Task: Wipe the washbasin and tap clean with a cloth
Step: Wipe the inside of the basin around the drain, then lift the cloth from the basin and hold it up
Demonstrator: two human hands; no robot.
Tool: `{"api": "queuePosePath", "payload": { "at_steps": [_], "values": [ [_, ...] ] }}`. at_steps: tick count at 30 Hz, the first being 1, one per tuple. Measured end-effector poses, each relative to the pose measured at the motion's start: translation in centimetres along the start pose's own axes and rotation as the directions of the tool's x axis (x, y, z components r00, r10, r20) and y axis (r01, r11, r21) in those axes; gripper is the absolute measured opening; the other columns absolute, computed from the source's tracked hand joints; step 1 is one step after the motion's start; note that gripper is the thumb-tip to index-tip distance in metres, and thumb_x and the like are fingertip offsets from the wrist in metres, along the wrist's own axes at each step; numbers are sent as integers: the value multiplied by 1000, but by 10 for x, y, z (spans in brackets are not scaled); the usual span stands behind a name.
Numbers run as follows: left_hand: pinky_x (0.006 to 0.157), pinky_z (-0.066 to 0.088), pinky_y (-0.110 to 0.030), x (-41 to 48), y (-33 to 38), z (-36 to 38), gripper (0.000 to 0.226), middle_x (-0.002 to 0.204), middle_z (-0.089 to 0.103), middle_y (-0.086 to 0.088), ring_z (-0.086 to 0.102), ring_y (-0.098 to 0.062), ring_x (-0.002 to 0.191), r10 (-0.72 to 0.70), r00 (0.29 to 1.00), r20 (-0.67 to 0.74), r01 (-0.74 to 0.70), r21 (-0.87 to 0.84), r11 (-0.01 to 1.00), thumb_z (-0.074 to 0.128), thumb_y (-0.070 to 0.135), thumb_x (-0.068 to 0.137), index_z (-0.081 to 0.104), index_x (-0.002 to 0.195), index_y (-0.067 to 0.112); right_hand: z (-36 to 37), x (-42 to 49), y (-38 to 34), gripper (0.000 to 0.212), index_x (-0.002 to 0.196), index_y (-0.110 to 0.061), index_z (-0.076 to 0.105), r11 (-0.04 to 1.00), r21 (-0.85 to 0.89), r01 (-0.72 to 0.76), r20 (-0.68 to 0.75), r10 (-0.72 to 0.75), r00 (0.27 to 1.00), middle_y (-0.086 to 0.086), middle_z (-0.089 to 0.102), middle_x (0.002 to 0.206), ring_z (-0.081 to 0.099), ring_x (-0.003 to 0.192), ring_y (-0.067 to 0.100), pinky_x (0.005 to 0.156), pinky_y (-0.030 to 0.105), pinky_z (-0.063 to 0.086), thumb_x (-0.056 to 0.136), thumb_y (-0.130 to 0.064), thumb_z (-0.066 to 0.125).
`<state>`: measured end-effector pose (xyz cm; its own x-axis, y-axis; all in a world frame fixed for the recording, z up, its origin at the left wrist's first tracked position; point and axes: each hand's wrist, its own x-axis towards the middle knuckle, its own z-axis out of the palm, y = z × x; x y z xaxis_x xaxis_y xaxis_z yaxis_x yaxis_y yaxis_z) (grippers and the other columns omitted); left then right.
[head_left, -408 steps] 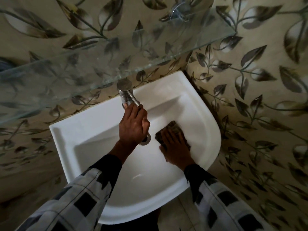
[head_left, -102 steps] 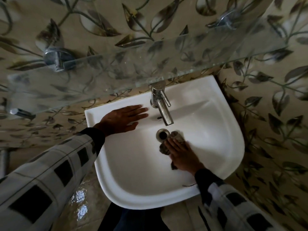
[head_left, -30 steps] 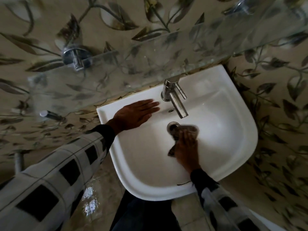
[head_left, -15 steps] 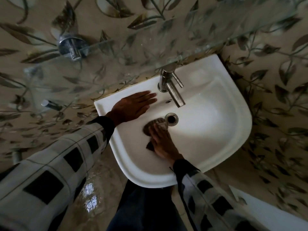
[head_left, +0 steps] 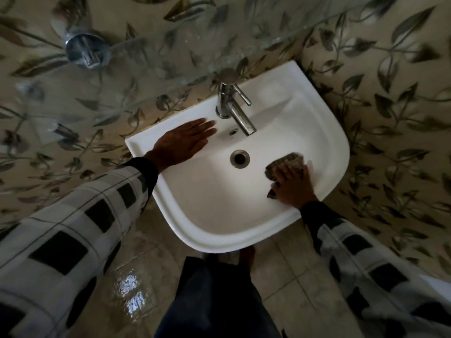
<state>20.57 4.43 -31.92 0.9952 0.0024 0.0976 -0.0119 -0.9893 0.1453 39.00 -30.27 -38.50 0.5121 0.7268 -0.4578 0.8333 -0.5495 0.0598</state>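
A white washbasin (head_left: 210,223) hangs from a leaf-patterned wall. Its chrome tap (head_left: 233,106) stands at the back, with the spout pointing over the round drain (head_left: 239,158). My left hand (head_left: 183,142) rests flat with straight fingers on the back left rim, just left of the tap. My right hand (head_left: 292,185) presses a dark, brownish cloth (head_left: 285,164) against the inner right wall of the bowl. Most of the cloth is hidden under the hand.
A glass shelf (head_left: 156,76) juts out above the tap, held by a chrome bracket (head_left: 84,48). Leaf-patterned wall tiles close in on the right of the basin. The tiled floor (head_left: 288,262) lies below, with a wet shine at the lower left.
My right hand has swept the cloth from left of the drain across to the bowl's right wall. My left hand has stayed flat on the back rim.
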Motion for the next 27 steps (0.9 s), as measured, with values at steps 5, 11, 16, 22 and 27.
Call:
{"api": "queuePosePath", "payload": {
  "at_steps": [5, 11, 16, 22, 27],
  "values": [
    [126, 9, -26, 1, 2, -3, 50, 163, 31, 0, 25, -21, 152, -32, 999, 12, 32, -29, 999, 24, 36, 110, 34, 156, 18, -11, -28, -67, 58, 135, -14, 59, 985, 159, 63, 115, -82, 990, 13, 53, 143, 46, 136, 35, 115, 52, 27, 83, -40, 67],
    [118, 37, -39, 4, 15, -5, 48, 153, 48, -5, 36, -22, 147, -46, 995, -93, 43, -33, 999, 33, 37, 108, 53, 144, 13, -47, -27, -115, 16, 102, -16, 69, 759, 645, -84, -11, 119, 993, 8, 67, 114, 62, 110, 31, 85, 37, 50, 90, -25, 62],
    [73, 56, -35, 11, 65, -19, 14, 89, 72, -3, 63, -24, 103, -257, 895, -366, 183, -224, 957, 63, 21, 94, 72, 87, 13, -84, -21, -107, 26, 108, 9, 62, -399, 916, -49, 103, 115, 988, 34, 62, 111, 61, 105, 46, 101, 64, 45, 94, -10, 50],
    [87, 50, -34, 21, 126, -45, 25, 96, 75, 4, 67, -12, 89, -620, 709, 335, 457, -888, 44, 66, 43, 91, 75, 98, 20, -112, -62, -81, 58, 151, 6, 29, -856, 508, 97, 17, 123, 992, 34, 38, 148, 36, 141, 46, 118, 55, 26, 105, -29, 37],
    [101, 52, -39, 19, 156, -69, 49, 119, 73, 0, 66, -19, 115, -256, 715, 650, 593, -758, -270, 71, 57, 86, 71, 118, 20, -142, -82, -83, 48, 139, 6, 50, -878, 470, 94, -44, 83, 996, 27, 53, 141, 52, 131, 39, 111, 47, 43, 101, -23, 41]
  ]
}}
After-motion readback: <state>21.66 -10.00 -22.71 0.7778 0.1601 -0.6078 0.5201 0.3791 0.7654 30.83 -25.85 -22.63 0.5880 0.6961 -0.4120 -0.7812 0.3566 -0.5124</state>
